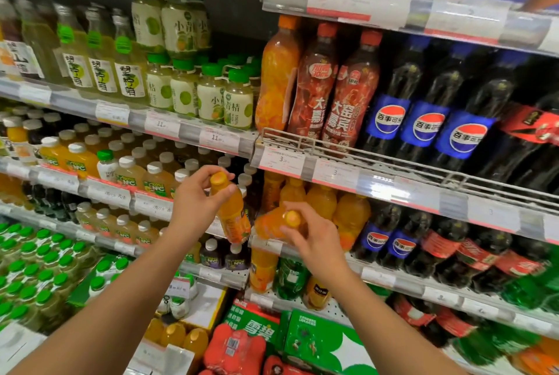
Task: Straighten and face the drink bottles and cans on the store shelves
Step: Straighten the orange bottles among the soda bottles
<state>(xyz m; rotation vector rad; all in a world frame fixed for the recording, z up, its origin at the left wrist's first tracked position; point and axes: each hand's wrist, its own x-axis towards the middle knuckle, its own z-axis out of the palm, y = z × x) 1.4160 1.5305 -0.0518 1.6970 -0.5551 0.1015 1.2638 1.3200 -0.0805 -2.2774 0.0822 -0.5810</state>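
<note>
Two orange drink bottles in hand, both off or half off the shelf at the seam between the juice bay on the left and the soda bay on the right.

My left hand (196, 202) has fingers curled round the neck and yellow cap of the left orange bottle (231, 211). It hangs tilted, base swung right and down, clear of the shelf edge, label facing partly right. My right hand (314, 238) has fingertips pinched on the cap of the right orange bottle (272, 225), which leans toward me, cap near, body lying back into the row of orange bottles (323, 199) behind it.

To do this well, I think: stand the right bottle upright first, base flat at the shelf front, twist by the cap until the label faces out. Then seat the left one just beside it, same facing, without knocking the row.

Pose: both forearms reach up and forward from the near edge, left wrist bent inward, right hand palm down over the cap.

Pepsi bottles (402, 246) stand further right, untouched.
</note>
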